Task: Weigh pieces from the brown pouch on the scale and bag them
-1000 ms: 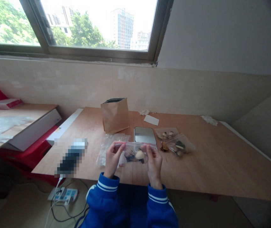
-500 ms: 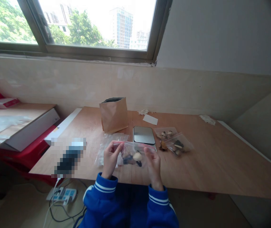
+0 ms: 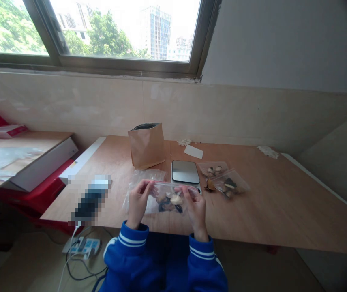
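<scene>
Above the bench (image 3: 270,211), left hand (image 3: 138,202) and right hand (image 3: 195,206) pinch a zip bag (image 3: 166,189), likely sealing its top; next needs even pressure.

The scale (image 3: 185,171) is gleaming silver; behind-left of it, the paper bag (image 3: 146,147) is showing brown; in front, the plastic bag (image 3: 171,200) is showing pink along its top, the sleeves (image 3: 132,240) white-striped blue.
</scene>
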Available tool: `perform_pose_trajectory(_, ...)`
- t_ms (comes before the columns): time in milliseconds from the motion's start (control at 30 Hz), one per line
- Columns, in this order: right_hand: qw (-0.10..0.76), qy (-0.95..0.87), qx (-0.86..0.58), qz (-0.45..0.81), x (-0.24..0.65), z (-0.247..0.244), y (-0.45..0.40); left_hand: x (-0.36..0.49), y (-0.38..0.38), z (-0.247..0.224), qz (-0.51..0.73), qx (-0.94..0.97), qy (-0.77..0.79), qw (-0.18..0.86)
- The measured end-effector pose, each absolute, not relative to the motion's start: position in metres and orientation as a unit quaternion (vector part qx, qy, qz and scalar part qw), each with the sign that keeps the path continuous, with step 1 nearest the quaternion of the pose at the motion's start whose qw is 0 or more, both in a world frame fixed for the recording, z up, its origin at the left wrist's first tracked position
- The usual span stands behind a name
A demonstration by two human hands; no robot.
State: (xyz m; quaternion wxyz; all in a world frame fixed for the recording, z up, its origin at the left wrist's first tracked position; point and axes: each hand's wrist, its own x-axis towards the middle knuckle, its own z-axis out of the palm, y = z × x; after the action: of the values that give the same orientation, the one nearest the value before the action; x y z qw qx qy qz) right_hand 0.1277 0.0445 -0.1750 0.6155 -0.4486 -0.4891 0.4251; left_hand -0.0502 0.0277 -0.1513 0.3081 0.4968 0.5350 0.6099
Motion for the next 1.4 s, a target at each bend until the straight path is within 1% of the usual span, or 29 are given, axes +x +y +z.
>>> perform_pose_trajectory(133,0.616,-0.485,-0.454,0.424,0.127,-0.175,0.045,-0.050,0.027,-0.152,0.578,0.529,0.560,0.270)
perform_pose_trajectory(300,0.633,-0.432,-0.443,0.465,0.121,-0.178,0.047,-0.045,0.029,-0.154,0.570,0.530,0.580,0.242)
perform_pose_trajectory(400,0.647,-0.385,-0.438,0.492,0.116,-0.181,0.049,-0.040,0.032,-0.155,0.590,0.504,0.571,0.268)
perform_pose_trajectory(533,0.658,-0.353,-0.441,0.499,0.113,-0.183,0.049,-0.038,0.032,-0.156,0.612,0.486,0.524,0.338)
perform_pose_trajectory(667,0.650,-0.375,-0.449,0.485,0.115,-0.184,0.049,-0.037,0.031,-0.158,0.613,0.474,0.506,0.378)
perform_pose_trajectory(967,0.589,-0.494,-0.443,0.462,0.115,-0.173,0.047,-0.033,0.031,-0.156,0.643,0.441,0.504,0.372)
perform_pose_trajectory(1267,0.618,-0.485,-0.470,0.403,0.119,-0.176,0.045,-0.034,0.028,-0.151,0.644,0.445,0.503,0.367)
perform_pose_trajectory(1400,0.608,-0.497,-0.453,0.422,0.121,-0.174,0.042,-0.034,0.028,-0.151,0.653,0.433,0.505,0.362)
